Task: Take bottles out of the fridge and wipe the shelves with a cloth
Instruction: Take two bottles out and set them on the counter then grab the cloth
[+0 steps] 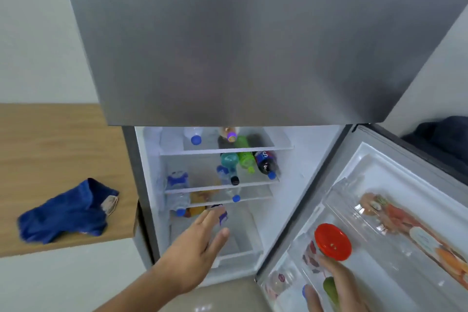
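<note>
The fridge's lower compartment stands open, with several bottles lying on its glass shelves [228, 151]: a clear blue-capped bottle [193, 135] on top, a green bottle [244, 156] and a dark cola bottle [264, 162] on the middle shelf, and water bottles [177, 180] below. My left hand [197, 246] reaches toward the low shelf with fingers spread and holds nothing. My right hand [329, 284] rests against the open door's lower bin beside a green bottle [330, 287], its grip unclear. A blue cloth [65, 213] lies crumpled on the wooden counter at the left.
The closed steel freezer door [253, 38] hangs overhead. The open door [379, 210] at the right holds a red-lidded jar [333, 242] and packaged food [395, 218] in its bins. The wooden counter [50, 147] juts up to the fridge's left side.
</note>
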`<state>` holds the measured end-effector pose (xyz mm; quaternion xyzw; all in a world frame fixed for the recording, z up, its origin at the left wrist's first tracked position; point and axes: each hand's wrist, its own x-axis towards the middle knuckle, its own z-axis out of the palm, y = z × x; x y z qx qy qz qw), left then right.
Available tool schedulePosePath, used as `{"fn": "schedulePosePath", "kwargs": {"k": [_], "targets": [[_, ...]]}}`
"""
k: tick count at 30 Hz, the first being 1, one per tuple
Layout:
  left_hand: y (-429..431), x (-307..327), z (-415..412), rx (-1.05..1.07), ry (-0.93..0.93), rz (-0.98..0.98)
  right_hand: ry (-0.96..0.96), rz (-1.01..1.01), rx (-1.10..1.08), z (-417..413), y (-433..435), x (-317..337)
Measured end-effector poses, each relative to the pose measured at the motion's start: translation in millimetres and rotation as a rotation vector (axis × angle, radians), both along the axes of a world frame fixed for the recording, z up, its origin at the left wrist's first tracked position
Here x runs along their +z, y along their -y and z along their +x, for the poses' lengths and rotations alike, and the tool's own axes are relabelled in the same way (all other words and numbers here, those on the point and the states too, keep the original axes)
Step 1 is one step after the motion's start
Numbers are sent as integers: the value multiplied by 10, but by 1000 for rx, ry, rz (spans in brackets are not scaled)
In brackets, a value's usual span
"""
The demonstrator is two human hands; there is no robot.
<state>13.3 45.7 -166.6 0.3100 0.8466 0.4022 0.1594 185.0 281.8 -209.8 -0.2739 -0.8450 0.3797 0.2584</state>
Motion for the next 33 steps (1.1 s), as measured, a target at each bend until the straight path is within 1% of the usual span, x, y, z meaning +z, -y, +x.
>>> {"fn": "schedulePosePath", "kwargs": {"k": [1, 3, 4, 5, 7, 9, 13, 16, 18, 21, 24, 26, 28, 29, 31, 33], "targets": [[-53, -72, -133, 54, 23, 5, -17, 22, 47, -199, -46, -173], [-222, -207, -409, 152, 68, 22, -46, 0, 87, -637, -109, -363], [-322, -258, -563, 193, 80, 35, -48, 52, 140, -842, -117, -414], [-425, -308, -744, 228, 90, 44, -71, 81, 240, -1018, -178, -506], [-655, -424, -1157, 291, 119, 55, -114, -9, 339, -1443, -252, -689], [-871, -611, -1611, 330, 98, 42, -163, -95, 375, -1901, -345, -934], [-1233, -1076, -2394, 271, -15, -33, -175, -184, 365, -2682, -276, -1203], [-1455, -1444, -2803, 263, -12, -20, -187, -223, 394, -3079, -277, -1461], [-1586, -1724, -3058, 284, 28, 16, -190, -229, 403, -3300, -301, -1595], [-1766, -1761, -3181, 356, 121, 102, -205, -219, 389, -3607, -377, -1747], [-1903, -1852, -3264, 341, 232, 251, -215, -216, 420, -3813, -405, -1878], [-1943, -1933, -3292, 350, 239, 303, -252, -210, 399, -3879, -433, -1994], [-1923, -2039, -3326, 342, 253, 327, -255, -284, 369, -3850, -443, -2029], [-1885, -2069, -3291, 313, 208, 330, -264, -324, 350, -3786, -445, -2036], [-1770, -2061, -3195, 219, 54, 231, -268, -383, 302, -3566, -432, -1987], [-1667, -1986, -3031, 90, -111, -19, -295, -425, 249, -3317, -397, -1862]]}}
